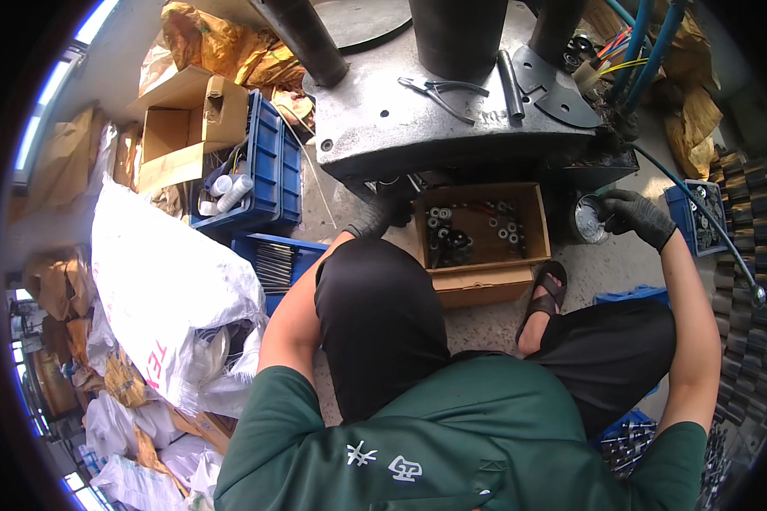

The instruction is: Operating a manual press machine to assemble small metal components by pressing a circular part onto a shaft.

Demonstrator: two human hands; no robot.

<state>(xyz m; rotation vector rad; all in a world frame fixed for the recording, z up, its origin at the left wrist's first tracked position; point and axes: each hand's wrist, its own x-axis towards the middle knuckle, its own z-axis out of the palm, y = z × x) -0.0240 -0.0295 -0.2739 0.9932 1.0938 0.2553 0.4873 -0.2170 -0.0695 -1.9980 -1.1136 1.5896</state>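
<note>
Head view, aimed downward. Shows a heavy grey metal worktop [362,123] across the top, thick dark columns standing on it. Has a bulky white sack [162,281] at left, then a blue crate [268,157] beyond it. Places an open cardboard box [479,277] below the worktop's front edge, between the two hands. Shows a slotted plate [562,104] lying toward the worktop's right end. Stands a round metal can [586,221] just right of the box. Has the gloved right hand [643,219] partly curled, fingers at the can's rim; cannot tell whether gripping it. Has the gloved left hand [378,217] beside the box's left edge, in shadow; cannot tell how far open, or whether holding anything. Shows splayed pliers [435,87] and a short rod [510,83] on the worktop. Gathers small ring-shaped parts [439,214] inside the box.
</note>
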